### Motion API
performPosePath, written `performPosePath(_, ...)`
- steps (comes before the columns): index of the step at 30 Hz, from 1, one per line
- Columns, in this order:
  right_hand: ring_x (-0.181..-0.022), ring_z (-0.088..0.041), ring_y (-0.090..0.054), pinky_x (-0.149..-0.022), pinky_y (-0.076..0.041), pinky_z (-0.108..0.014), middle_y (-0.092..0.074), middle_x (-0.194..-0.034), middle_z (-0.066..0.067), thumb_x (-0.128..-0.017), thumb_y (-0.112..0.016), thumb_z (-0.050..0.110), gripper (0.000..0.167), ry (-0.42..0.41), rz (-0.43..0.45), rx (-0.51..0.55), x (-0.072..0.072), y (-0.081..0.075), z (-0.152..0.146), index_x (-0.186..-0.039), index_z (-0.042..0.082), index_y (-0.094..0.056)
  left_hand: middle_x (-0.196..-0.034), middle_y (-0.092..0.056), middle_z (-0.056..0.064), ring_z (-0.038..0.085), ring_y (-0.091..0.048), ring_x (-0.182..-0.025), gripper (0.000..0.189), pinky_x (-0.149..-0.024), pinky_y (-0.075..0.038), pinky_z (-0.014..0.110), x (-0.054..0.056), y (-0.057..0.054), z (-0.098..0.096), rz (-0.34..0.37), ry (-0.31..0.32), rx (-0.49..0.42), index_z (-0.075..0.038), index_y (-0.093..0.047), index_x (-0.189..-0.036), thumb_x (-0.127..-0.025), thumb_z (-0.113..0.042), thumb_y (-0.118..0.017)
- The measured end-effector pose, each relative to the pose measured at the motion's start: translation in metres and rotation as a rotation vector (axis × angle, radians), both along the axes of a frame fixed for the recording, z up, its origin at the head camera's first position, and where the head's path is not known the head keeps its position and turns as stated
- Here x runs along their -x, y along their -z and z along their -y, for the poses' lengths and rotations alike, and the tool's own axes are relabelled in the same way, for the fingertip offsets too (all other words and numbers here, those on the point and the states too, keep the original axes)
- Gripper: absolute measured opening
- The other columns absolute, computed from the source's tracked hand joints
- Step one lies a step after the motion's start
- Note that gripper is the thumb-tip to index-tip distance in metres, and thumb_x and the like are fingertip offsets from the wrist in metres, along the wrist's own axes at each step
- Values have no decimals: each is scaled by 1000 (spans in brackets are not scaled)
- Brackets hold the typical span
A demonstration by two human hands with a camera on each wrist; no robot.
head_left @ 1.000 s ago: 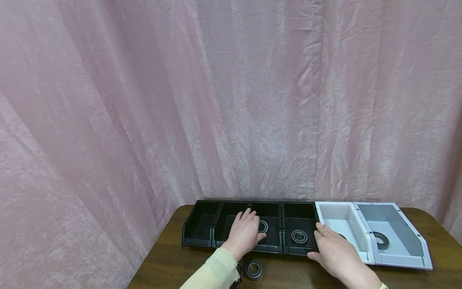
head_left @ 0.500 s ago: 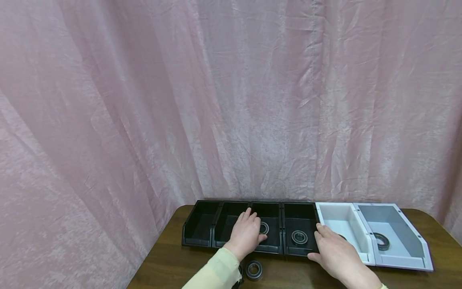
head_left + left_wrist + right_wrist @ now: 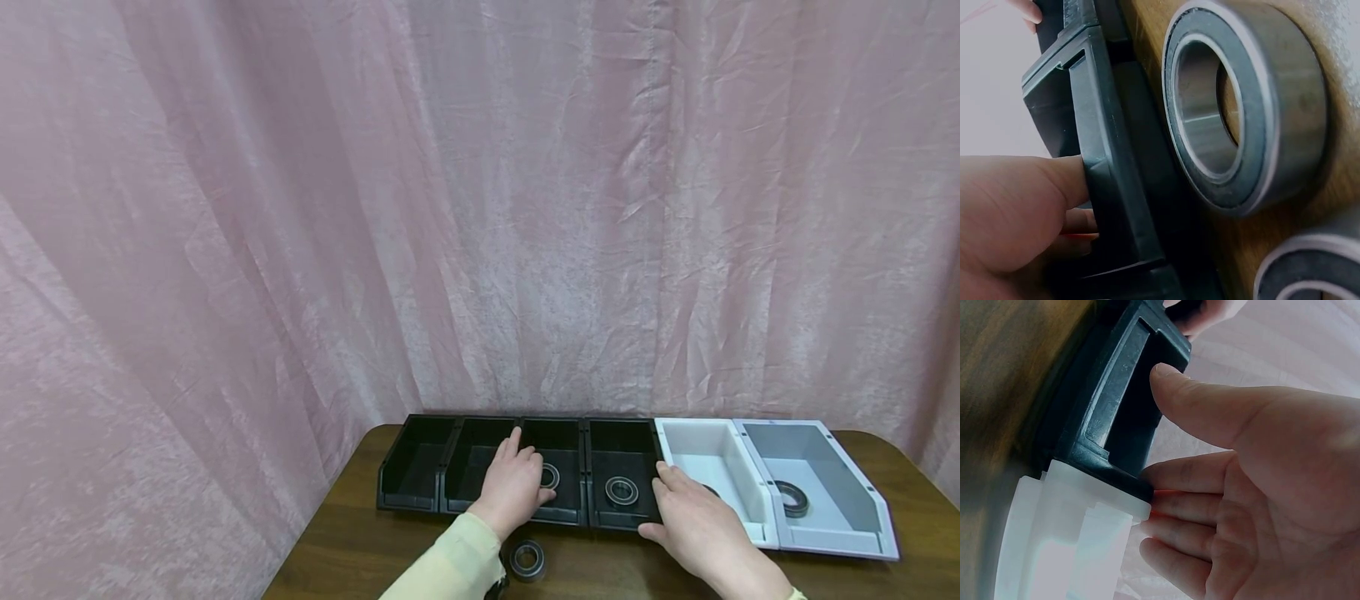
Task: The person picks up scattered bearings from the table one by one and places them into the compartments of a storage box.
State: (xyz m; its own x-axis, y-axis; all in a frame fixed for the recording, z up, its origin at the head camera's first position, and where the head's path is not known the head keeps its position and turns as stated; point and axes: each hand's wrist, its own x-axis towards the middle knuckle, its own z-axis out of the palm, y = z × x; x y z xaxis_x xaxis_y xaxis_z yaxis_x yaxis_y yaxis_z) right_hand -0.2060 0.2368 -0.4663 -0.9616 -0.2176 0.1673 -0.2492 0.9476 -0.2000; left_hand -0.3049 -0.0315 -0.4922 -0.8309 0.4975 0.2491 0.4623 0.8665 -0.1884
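My left hand (image 3: 512, 487) reaches over the divider between the second and third black bins, fingers extended forward and thumb toward the third. Just beside that thumb, a ball bearing (image 3: 551, 476) lies partly covered in the third black bin (image 3: 551, 433). My right hand (image 3: 701, 521) has its fingers along the wall where the fourth black bin (image 3: 622, 437) meets the white bin (image 3: 697, 437). In the right wrist view its fingers (image 3: 1188, 472) are nearly straight and the thumb stands apart. Another bearing (image 3: 622, 492) lies flat in the fourth bin.
A larger bearing (image 3: 792, 499) lies in the light grey bin (image 3: 836, 546) at far right. Only the edge of one shows in the white bin. On the table (image 3: 337, 533) before the bins stands a bearing (image 3: 527, 560); the left wrist view shows a second bearing (image 3: 1313, 265) near it.
My left hand has shifted slightly right, its index finger now apart from the others. The sleeve now covers the bearing that showed beside it on the table. My right hand stays put.
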Motion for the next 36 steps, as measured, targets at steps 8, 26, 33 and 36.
performPosePath(8, -140, -54, -56, -112, -50, -64, -59, -148, -37, -90, -91, 35, 70, -6, -16, -1, 1, -1, 0, -128, -18, -68, -127, -79, 6, 39, -47, -154, 48, -125, -42, 52, 4, 3, -2, -30, 0, 8, -11, -84, -114, -90, -52, -91)
performPosePath(26, -142, -54, -55, -113, -49, -64, -58, -150, -37, -91, -91, 35, 71, -5, 0, 2, -1, -2, 2, -131, -19, -67, -118, -82, -2, 42, -44, -155, 36, -124, -42, 56, 5, -3, -6, 5, -14, 37, -19, -89, -97, -84, -52, -95)
performPosePath(33, -142, -54, -55, -113, -49, -64, -58, -149, -37, -91, -91, 35, 71, -8, -18, -1, -2, -2, 1, -130, -19, -68, -119, -82, -6, 42, -42, -157, 37, -125, -41, 57, 8, -3, -9, 9, -28, 73, -23, -90, -100, -83, -56, -94)
performPosePath(36, -142, -54, -55, -113, -49, -64, -58, -150, -37, -90, -91, 36, 71, -4, -16, -1, -1, -1, 1, -130, -19, -68, -120, -82, -6, 41, -41, -157, 37, -125, -40, 57, 8, -3, -10, 18, -40, 89, -24, -90, -100, -83, -57, -93)
